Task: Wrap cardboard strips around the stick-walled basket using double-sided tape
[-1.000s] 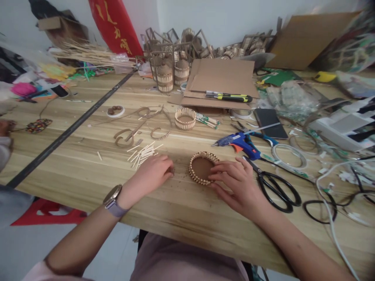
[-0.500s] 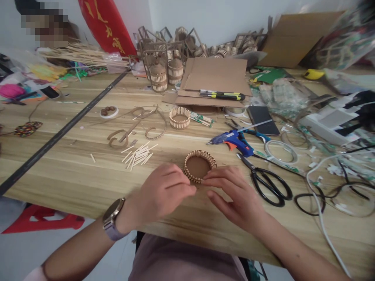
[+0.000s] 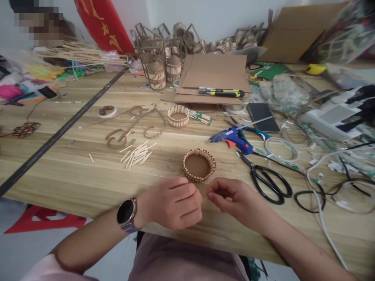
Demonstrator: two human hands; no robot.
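A round basket (image 3: 199,170) with a brown base and a wall of short sticks stands on the table just beyond my hands. My left hand (image 3: 177,203), with a watch on its wrist, is closed with the fingers curled down in front of the basket. Close beside it, my right hand (image 3: 231,197) pinches thumb and forefinger together. Anything between the fingers of either hand is hidden or too small to tell. Both hands are apart from the basket. Short pale sticks (image 3: 137,155) lie in a loose pile to the left.
A blue glue gun (image 3: 234,139) and black-handled scissors (image 3: 268,181) lie to the right. Behind stands a second, paler stick ring (image 3: 178,116). Cardboard sheets (image 3: 215,72) carry craft knives (image 3: 221,92). A white cable (image 3: 319,203) crosses the right side.
My right hand has drawn back from the basket's rim, its spread fingers closing into a pinch. My left hand has turned and moved slightly toward me. The basket stays on the table.
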